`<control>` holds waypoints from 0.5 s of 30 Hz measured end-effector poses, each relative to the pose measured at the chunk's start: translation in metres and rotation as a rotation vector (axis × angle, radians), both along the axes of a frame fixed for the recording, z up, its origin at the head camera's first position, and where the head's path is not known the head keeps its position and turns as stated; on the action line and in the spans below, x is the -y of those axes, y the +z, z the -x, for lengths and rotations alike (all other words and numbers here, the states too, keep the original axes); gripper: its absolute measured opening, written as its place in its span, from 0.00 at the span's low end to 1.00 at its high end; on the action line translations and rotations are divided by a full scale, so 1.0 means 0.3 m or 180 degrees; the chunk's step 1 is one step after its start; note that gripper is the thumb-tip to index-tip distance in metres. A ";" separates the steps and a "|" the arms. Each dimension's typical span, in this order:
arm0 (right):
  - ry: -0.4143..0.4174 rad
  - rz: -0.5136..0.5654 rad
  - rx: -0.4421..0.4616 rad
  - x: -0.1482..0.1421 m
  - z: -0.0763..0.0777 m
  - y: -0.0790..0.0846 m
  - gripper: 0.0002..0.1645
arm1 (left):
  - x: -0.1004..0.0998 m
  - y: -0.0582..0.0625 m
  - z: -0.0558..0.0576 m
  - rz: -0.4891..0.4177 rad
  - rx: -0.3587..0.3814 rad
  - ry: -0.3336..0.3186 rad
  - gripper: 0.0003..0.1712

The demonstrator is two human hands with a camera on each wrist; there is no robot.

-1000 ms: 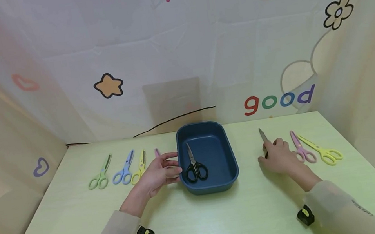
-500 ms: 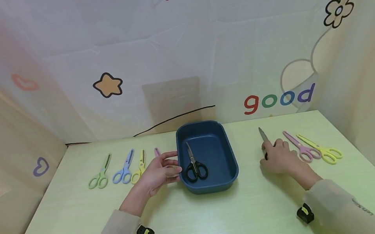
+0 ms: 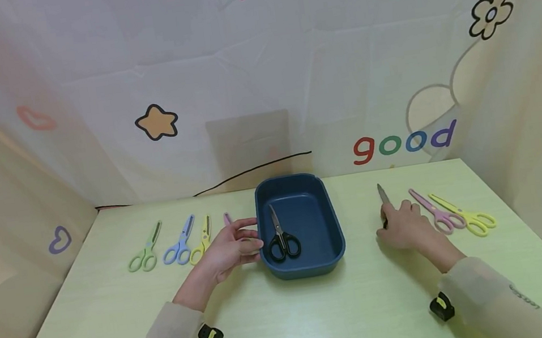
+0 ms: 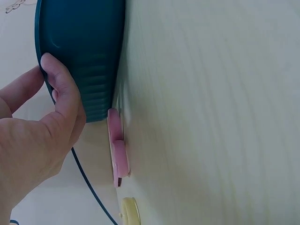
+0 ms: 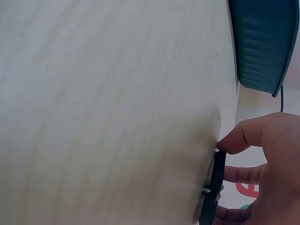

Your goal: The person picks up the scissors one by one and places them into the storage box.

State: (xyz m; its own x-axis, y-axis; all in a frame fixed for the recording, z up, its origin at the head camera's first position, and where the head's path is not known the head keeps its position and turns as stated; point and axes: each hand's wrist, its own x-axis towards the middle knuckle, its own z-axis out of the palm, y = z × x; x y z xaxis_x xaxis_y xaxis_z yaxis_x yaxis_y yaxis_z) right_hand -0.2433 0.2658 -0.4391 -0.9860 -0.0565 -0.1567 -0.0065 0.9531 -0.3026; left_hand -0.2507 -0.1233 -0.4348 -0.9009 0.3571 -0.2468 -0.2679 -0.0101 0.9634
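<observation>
My left hand (image 3: 232,248) touches the left side of a dark blue bin (image 3: 332,224) with its fingertips and thumb. In the left wrist view, fairly straight digits meet the bin's rim (image 4: 38,28). Inside the bin lies a pair of black-handled scissors (image 3: 283,244), blades pointing away. My right hand (image 3: 404,225) holds another pair of black-handled scissors (image 3: 383,194) down at the table; mostly the blades show from above. The right wrist view has the thumb at one end of the black handles (image 5: 216,176), with other fingers against them.
Right of my right hand, pink scissors (image 3: 442,218) lie against yellow scissors (image 3: 473,220). On the left are green scissors (image 3: 148,252), blue scissors (image 3: 180,246), yellow scissors (image 3: 205,235) and pink scissors (image 4: 121,157) partly hidden by my left hand. A printed curtain (image 3: 177,78) stands behind the table.
The pink scissors on the right have turned, tips to the left and handles towards the yellow pair. My right hand has shifted slightly right with the black-handled scissors. My left hand stays put.
</observation>
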 end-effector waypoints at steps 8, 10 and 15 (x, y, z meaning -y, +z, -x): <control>0.0078 0.0072 -0.0113 -0.011 0.003 -0.004 0.20 | -0.002 -0.002 0.002 0.0016 0.0024 0.0018 0.33; 0.0080 0.0068 -0.0139 -0.011 0.003 -0.006 0.20 | -0.002 -0.004 0.003 0.0016 0.0026 0.0018 0.33; 0.0061 0.0080 -0.0150 -0.006 0.003 -0.002 0.20 | 0.000 -0.007 0.003 0.0009 0.0028 0.0011 0.33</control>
